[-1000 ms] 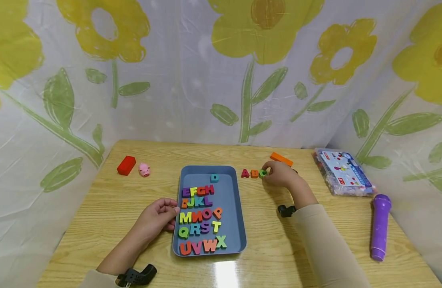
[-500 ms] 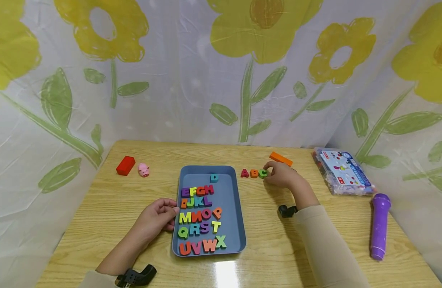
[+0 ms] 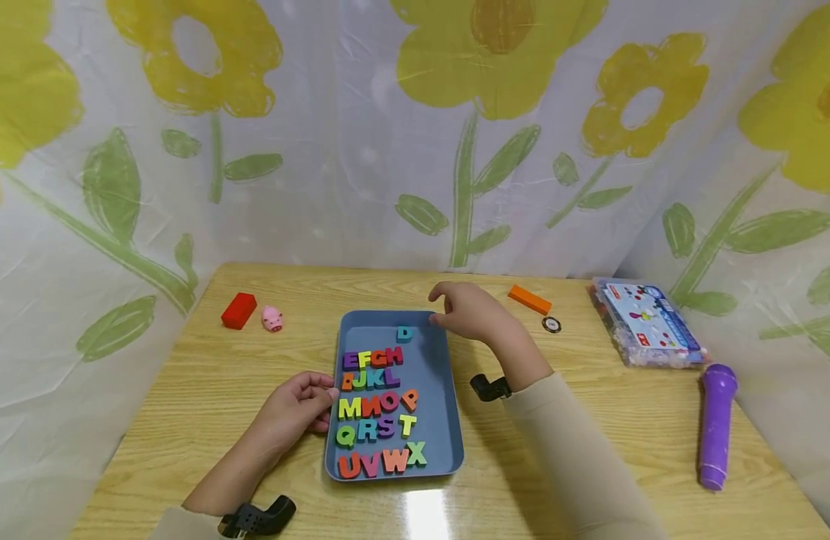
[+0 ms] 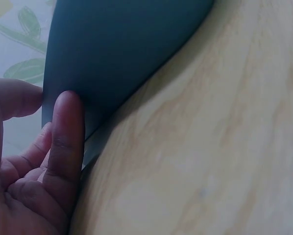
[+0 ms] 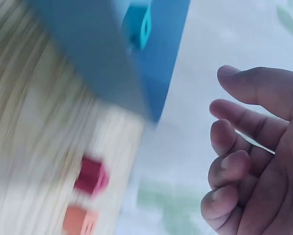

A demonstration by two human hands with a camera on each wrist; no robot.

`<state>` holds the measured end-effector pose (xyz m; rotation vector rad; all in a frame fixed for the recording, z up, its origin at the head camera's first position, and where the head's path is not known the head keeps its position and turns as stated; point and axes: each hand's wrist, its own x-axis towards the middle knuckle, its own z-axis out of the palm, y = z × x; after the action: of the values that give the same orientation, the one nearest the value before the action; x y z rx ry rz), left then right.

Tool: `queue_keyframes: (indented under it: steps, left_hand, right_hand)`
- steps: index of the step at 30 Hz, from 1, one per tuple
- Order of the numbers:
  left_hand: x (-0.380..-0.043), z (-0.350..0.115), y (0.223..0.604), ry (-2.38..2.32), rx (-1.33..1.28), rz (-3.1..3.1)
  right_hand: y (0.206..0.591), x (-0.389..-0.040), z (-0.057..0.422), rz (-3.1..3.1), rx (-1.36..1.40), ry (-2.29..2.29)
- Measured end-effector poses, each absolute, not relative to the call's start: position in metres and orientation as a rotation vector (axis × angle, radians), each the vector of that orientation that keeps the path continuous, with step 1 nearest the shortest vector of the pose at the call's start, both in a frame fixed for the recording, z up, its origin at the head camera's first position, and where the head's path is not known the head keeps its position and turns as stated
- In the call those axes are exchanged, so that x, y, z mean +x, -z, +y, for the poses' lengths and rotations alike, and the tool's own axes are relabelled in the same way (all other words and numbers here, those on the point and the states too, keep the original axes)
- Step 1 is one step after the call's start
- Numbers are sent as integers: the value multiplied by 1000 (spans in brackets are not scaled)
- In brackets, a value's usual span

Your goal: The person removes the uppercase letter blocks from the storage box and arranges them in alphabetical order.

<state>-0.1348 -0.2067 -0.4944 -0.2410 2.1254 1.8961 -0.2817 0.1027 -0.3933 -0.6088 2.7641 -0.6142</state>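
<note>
A blue-grey tray (image 3: 434,405) holds rows of colored toy letters, E through X. Alone near its far end lies the teal letter D (image 3: 404,334). My left hand (image 3: 295,409) grips the tray's left side, thumb at the rim and a finger (image 4: 68,132) against the outer wall. Over the tray's far right corner, my right hand (image 3: 470,311) hovers with thumb and fingers apart, holding nothing. In the right wrist view a red letter (image 5: 90,176) and an orange letter (image 5: 79,220) lie on the table beside the tray; in the head view the right hand and arm hide them.
At the back left are a red block (image 3: 239,310) and a pink toy pig (image 3: 272,319). An orange block (image 3: 530,300) and a round black-and-white chip (image 3: 551,324) lie back right. Farther right are a clear plastic case (image 3: 648,322) and a purple toy microphone (image 3: 717,427).
My right hand has left the green C beside the A and B and moved left to the tray's far corner, uncovering the round chip. The left hand stays at the tray.
</note>
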Motion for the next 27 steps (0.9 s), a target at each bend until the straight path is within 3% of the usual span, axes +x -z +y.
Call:
queue_keyframes:
  steps: [9,27]
  left_hand:
    - [-134,-205,494,-1875,-239,2152]
    - [-133,-207,494,-1892,-238,2147]
  right_hand:
    - [404,-292,56,2720,-724,419]
    - [422,-289,38,2723,-631,235]
